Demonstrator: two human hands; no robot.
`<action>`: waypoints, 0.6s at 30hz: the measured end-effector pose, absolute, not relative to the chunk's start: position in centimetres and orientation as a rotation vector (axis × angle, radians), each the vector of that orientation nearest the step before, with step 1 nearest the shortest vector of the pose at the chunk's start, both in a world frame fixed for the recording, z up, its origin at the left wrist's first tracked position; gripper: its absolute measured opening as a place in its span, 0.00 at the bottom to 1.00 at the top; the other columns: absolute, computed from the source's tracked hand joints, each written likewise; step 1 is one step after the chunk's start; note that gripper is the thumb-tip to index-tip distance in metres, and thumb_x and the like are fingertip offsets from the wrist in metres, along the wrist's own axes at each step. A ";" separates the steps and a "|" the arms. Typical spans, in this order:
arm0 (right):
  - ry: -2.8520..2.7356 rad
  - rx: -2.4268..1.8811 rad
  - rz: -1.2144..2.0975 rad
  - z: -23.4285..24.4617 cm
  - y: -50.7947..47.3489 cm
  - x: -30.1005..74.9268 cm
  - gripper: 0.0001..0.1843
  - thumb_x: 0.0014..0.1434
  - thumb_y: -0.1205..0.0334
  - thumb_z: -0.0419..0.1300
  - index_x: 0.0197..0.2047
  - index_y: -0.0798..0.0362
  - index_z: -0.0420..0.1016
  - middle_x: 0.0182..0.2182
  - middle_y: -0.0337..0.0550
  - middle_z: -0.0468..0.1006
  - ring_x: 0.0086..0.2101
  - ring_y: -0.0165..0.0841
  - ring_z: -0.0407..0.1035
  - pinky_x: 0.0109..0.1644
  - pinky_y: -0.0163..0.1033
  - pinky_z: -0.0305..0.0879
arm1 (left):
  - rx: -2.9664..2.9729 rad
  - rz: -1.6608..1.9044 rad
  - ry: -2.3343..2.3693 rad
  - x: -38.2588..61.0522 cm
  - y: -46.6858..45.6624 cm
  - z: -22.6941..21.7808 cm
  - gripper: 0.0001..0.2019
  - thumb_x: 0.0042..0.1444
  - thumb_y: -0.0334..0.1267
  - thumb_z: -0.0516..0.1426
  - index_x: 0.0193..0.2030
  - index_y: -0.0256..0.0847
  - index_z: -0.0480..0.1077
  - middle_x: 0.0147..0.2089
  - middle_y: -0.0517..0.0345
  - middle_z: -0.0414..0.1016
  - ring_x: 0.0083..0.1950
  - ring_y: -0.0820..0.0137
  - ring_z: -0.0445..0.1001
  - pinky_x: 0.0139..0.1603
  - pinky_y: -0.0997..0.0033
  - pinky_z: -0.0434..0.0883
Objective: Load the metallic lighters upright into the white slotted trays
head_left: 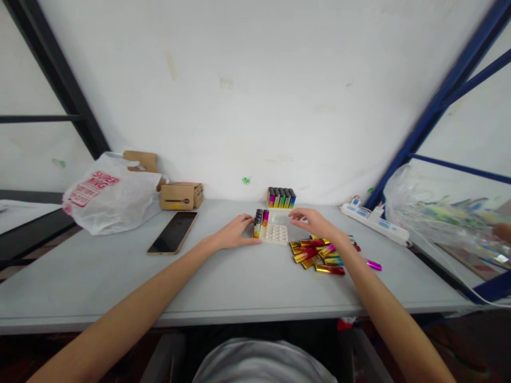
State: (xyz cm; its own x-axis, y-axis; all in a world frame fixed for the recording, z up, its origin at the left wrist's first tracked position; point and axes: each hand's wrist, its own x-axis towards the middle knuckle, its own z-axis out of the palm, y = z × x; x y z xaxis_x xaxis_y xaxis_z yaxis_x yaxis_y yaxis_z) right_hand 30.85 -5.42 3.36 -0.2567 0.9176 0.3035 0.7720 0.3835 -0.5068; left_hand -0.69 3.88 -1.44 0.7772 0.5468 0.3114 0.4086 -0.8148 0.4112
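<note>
A white tray (276,234) with round holes lies on the grey table (223,282), with a few rainbow-coloured lighters (260,219) standing in its left end. My left hand (236,233) rests on the table against the tray's left side, fingers curved beside those lighters and holding nothing I can see. My right hand (310,220) hovers over the tray's right end with its fingers stretched out and apart. Below that hand lies a heap of several shiny gold and pink lighters (319,255). A full block of rainbow lighters (281,197) stands by the wall behind the tray.
A dark phone (173,232) lies left of the tray. Further left are a white plastic bag (108,192) with red print and a small cardboard box (181,196). A white power strip (374,218) and a clear plastic bag (443,213) sit at the right.
</note>
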 end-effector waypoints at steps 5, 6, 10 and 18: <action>-2.161 -1.551 0.467 3.9 -9.7 34.7 0.19 0.60 0.48 0.67 0.50 0.50 0.83 0.48 0.50 0.83 0.47 0.44 0.76 0.56 0.47 0.69 | 2.639 0.619 0.751 -0.7 3.9 -1.5 0.37 0.54 0.66 0.63 0.60 0.37 0.71 0.63 0.39 0.70 0.64 0.49 0.70 0.69 0.52 0.65; -2.187 -1.559 0.477 3.9 -10.1 35.0 0.19 0.60 0.48 0.67 0.49 0.49 0.83 0.48 0.50 0.82 0.47 0.44 0.76 0.57 0.47 0.68 | 2.637 0.623 0.750 -0.7 3.9 -1.5 0.37 0.54 0.66 0.63 0.59 0.38 0.71 0.63 0.39 0.70 0.64 0.49 0.70 0.69 0.52 0.66; -2.246 -1.543 0.458 3.6 -10.8 34.8 0.15 0.60 0.49 0.66 0.42 0.50 0.85 0.43 0.50 0.83 0.44 0.44 0.76 0.55 0.47 0.68 | 2.630 0.647 0.744 -0.7 3.8 -1.5 0.36 0.54 0.67 0.62 0.59 0.39 0.71 0.62 0.41 0.71 0.63 0.48 0.71 0.68 0.51 0.67; -1.858 -1.446 0.350 4.0 -9.1 32.3 0.24 0.66 0.41 0.58 0.51 0.51 0.80 0.29 0.40 0.79 0.27 0.34 0.68 0.35 0.39 0.64 | 2.648 0.613 0.757 -0.9 3.8 -1.3 0.37 0.54 0.68 0.62 0.58 0.38 0.71 0.61 0.40 0.71 0.62 0.48 0.72 0.68 0.51 0.68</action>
State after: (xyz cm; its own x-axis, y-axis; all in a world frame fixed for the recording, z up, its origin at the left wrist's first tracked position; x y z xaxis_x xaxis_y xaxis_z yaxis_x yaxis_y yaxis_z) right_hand 32.35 -9.13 4.00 -0.0874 0.9187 0.3851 0.7160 0.3267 -0.6170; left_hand -0.86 3.79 -1.34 0.7677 0.5590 0.3133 0.4225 -0.8091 0.4085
